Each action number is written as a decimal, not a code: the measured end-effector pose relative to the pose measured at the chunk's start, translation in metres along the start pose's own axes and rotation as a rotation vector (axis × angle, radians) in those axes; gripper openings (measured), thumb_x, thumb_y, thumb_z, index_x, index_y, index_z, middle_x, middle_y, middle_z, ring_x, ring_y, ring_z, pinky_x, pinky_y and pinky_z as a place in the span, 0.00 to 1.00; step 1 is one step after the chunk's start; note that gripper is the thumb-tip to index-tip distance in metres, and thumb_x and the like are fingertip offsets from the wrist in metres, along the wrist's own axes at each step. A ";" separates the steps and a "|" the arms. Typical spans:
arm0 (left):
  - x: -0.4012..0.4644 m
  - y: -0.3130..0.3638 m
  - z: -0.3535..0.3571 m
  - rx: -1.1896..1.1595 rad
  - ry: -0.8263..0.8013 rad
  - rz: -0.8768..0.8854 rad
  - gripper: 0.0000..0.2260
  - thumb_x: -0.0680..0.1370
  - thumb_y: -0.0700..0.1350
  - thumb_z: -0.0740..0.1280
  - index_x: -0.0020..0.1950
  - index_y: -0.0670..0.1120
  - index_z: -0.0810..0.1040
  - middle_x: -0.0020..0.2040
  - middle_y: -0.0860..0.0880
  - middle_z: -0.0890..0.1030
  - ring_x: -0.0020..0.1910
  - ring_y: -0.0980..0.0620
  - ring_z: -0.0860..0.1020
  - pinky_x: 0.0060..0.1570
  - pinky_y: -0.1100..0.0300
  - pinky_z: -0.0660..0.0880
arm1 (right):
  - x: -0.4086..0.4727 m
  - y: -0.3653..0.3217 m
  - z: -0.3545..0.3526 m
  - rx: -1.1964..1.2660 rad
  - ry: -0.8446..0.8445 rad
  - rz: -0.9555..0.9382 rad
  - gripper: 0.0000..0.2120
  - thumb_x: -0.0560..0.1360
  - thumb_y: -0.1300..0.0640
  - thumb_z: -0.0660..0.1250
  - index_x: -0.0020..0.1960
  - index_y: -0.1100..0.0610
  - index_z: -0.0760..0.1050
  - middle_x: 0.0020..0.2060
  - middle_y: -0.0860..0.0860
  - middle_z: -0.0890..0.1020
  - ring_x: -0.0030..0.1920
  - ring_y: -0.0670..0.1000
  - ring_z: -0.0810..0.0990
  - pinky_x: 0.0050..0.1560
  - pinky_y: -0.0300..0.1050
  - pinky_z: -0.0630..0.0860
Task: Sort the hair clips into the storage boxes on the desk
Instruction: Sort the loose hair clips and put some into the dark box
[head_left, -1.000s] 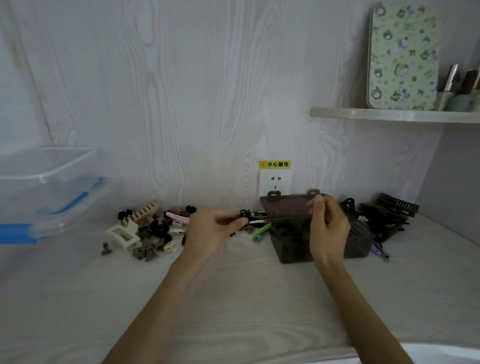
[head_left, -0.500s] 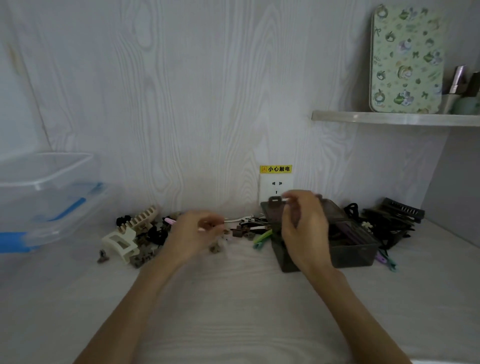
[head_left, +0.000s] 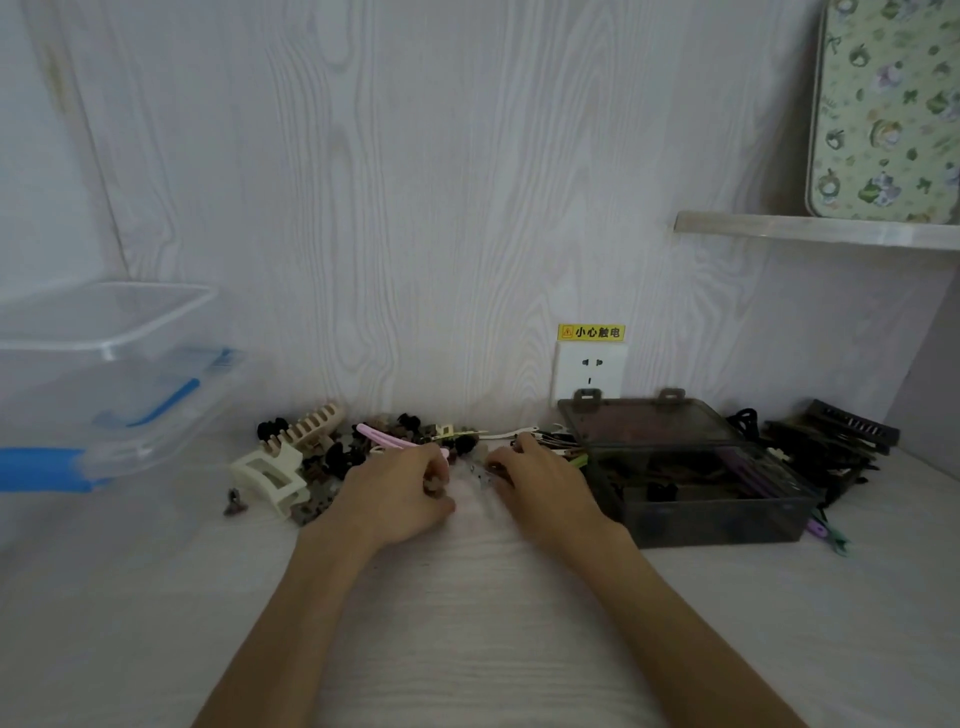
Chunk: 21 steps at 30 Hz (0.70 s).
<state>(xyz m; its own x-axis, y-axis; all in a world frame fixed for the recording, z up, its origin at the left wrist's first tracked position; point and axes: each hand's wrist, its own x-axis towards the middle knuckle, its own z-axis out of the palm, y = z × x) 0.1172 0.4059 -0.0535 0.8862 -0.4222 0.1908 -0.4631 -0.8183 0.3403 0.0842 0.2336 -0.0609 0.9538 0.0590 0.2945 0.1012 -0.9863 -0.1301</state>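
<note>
A heap of hair clips (head_left: 332, 457) lies along the wall: a cream claw clip (head_left: 272, 475), a beige comb-like clip (head_left: 314, 428), a pink flat clip (head_left: 384, 439) and several small dark ones. My left hand (head_left: 400, 493) rests palm down at the heap's right end, its curled fingers pinching a small brownish clip (head_left: 434, 486). My right hand (head_left: 540, 486) lies beside it, fingertips on tiny clips (head_left: 480, 470) on the desk; what it grips is hidden. A smoky dark storage box (head_left: 696, 525) stands open to the right, with clips inside.
A clear plastic box with blue latches (head_left: 104, 384) stands at the far left. A wall socket (head_left: 589, 374) sits behind the dark box. Black combs and clips (head_left: 826, 441) lie at the right. A shelf (head_left: 810, 234) with a floral tin hangs above.
My right hand left the dark box and came down left onto the desk beside my left hand. My left hand lowered onto the clips. The view moved closer.
</note>
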 end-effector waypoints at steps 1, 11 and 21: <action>0.002 -0.003 0.001 -0.013 0.002 0.013 0.05 0.73 0.48 0.65 0.45 0.58 0.72 0.58 0.55 0.79 0.52 0.51 0.78 0.46 0.59 0.73 | -0.001 0.001 -0.001 0.048 -0.032 -0.007 0.15 0.79 0.52 0.59 0.64 0.53 0.70 0.58 0.54 0.72 0.57 0.57 0.74 0.53 0.51 0.74; 0.007 -0.016 0.000 -0.152 0.008 0.026 0.14 0.72 0.50 0.71 0.58 0.55 0.80 0.62 0.55 0.79 0.59 0.55 0.77 0.60 0.52 0.75 | -0.010 0.005 -0.010 0.407 0.062 0.048 0.07 0.68 0.57 0.73 0.46 0.51 0.79 0.45 0.46 0.80 0.44 0.43 0.77 0.42 0.31 0.73; 0.000 0.021 -0.001 -0.217 0.240 0.003 0.15 0.78 0.57 0.58 0.42 0.51 0.79 0.37 0.55 0.82 0.35 0.54 0.79 0.39 0.57 0.75 | -0.041 0.015 -0.063 0.698 0.627 0.039 0.08 0.69 0.60 0.73 0.47 0.53 0.79 0.42 0.45 0.79 0.41 0.41 0.79 0.43 0.28 0.75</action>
<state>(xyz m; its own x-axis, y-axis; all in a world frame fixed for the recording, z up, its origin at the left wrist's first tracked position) 0.1078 0.3886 -0.0455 0.8684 -0.2998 0.3949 -0.4807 -0.7041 0.5227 0.0293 0.2066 -0.0156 0.6539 -0.2665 0.7081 0.4131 -0.6583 -0.6293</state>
